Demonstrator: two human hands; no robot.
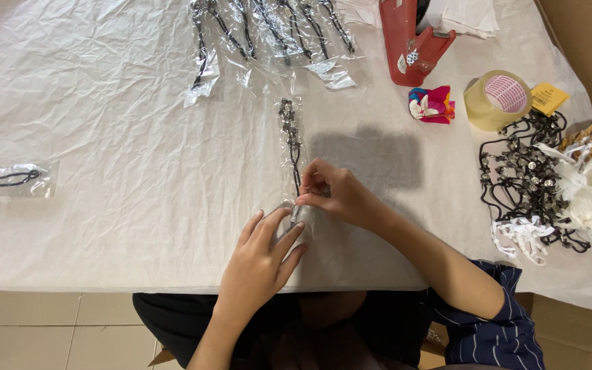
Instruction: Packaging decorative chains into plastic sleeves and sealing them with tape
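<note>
A narrow clear plastic sleeve (290, 140) lies lengthwise on the white paper-covered table (118, 205), with a black beaded cord item inside it. My right hand (337, 195) pinches the near end of the sleeve between thumb and fingers. My left hand (265, 253) rests flat beside it, fingers spread and pressing on the sleeve's open flap at the near end.
Several bagged cord items (268, 34) lie in a row at the far side, one more bag (8, 179) at the left. A red tape dispenser (409, 44), a colourful cloth piece (433, 104), a tape roll (498, 99) and a heap of loose beaded cords (525, 171) sit right.
</note>
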